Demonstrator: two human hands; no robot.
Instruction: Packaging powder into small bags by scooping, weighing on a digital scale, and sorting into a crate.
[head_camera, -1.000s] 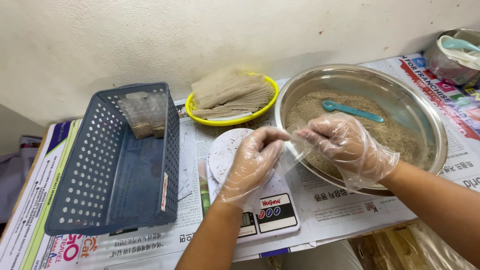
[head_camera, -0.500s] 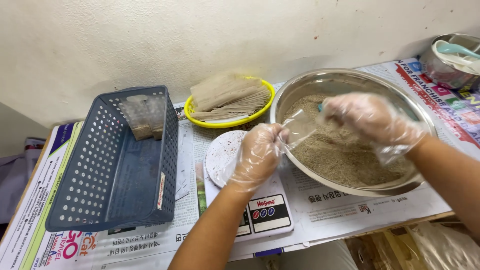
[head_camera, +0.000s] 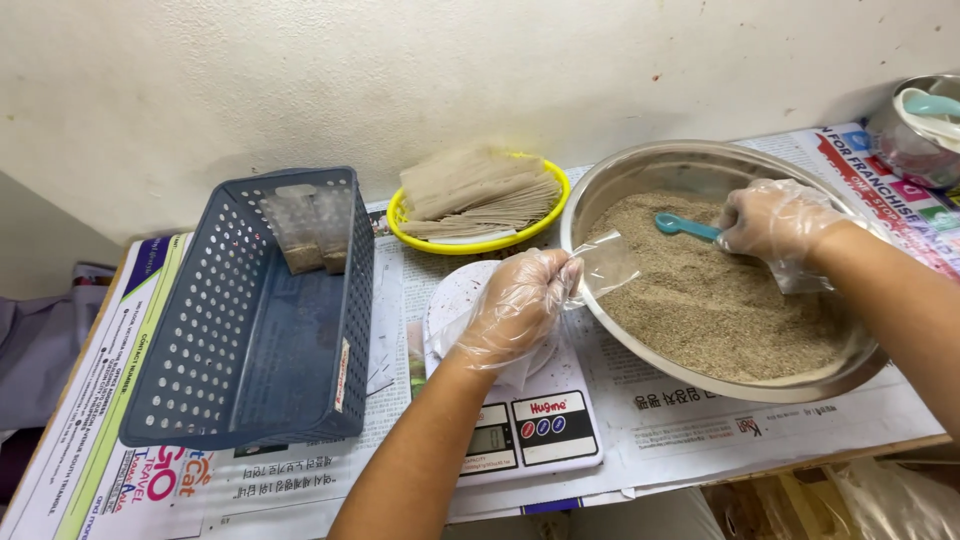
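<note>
My left hand (head_camera: 515, 310) pinches a small clear bag (head_camera: 605, 265) at its mouth, held over the rim of the steel bowl (head_camera: 600, 190), just above the white scale (head_camera: 520, 430). My right hand (head_camera: 775, 220) is closed on the handle of the blue scoop (head_camera: 680, 224), its head resting in the grain (head_camera: 720, 300). I judge the limp bag could fold shut, so grain may spill onto the scale or newspaper (head_camera: 700, 420). A blue basket (head_camera: 250, 320) with two filled bags sits left on the bench; a yellow bowl (head_camera: 480, 200) of empty bags stands behind, clear of my reach.
</note>
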